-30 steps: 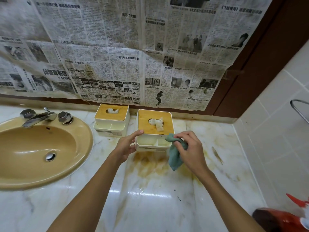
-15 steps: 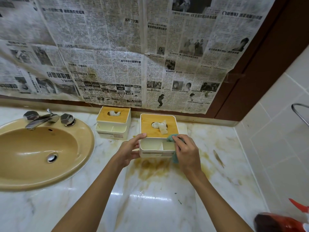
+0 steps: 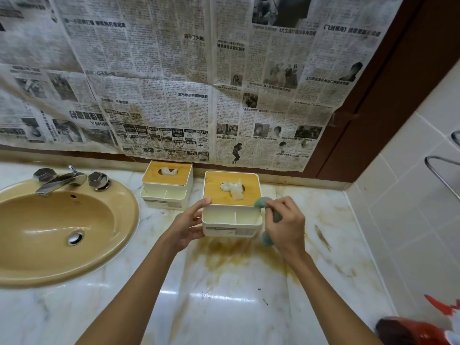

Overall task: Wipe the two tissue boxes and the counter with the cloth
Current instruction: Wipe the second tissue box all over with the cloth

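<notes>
**Cloth at the near box's right corner**

Far tissue box (image 3: 167, 188) stands beside the sink (image 3: 62, 235). Left hand (image 3: 185, 226), grip closed on the near tissue box (image 3: 232, 207), steadies it on the stained desk (image 3: 224, 295). Right hand (image 3: 286, 226), grip bunching the green cloth (image 3: 260, 202), presses its lid corner. Label print is unreadable.

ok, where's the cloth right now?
In the head view, the cloth is bunched in the right hand, pressed against the right side of the nearer tissue box, right of centre on the counter.

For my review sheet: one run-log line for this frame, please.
step: wiping near tissue box | left hand: steadies box | right hand: teal cloth at right edge | far tissue box: untouched | counter: stained
</notes>
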`<state>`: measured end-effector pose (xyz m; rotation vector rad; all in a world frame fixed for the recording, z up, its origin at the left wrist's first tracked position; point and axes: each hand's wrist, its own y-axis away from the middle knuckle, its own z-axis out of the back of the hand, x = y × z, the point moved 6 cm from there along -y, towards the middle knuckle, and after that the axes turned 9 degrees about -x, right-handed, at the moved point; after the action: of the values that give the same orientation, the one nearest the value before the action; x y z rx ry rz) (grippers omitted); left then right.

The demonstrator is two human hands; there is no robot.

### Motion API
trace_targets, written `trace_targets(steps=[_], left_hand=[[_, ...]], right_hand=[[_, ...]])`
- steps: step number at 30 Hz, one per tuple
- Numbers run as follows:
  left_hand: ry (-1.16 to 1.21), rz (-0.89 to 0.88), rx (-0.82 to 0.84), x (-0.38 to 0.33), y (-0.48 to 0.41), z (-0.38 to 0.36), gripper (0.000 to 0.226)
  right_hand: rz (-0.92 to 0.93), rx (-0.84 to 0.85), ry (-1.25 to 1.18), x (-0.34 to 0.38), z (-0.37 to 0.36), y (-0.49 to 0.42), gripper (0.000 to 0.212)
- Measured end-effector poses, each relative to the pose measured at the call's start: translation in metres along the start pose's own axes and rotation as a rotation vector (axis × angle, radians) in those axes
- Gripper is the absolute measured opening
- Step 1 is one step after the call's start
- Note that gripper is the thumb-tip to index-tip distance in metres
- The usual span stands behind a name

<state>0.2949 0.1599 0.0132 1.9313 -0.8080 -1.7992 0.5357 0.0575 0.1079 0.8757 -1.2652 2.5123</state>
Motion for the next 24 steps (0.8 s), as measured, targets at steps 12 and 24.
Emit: trace_targets(steps=[12,24], left_hand=[[0.013,-0.038,0.057,-0.006,0.006,-0.014,0.075],[0.022,0.021,-0.017,0.012,0.002,-0.002,0.062]], right_hand=[[-0.170,0.278,0.126,-0.013,-0.021,-0.060,0.023],[-0.165,0.389,0.021,-0.009,-0.010,0.018,0.020]])
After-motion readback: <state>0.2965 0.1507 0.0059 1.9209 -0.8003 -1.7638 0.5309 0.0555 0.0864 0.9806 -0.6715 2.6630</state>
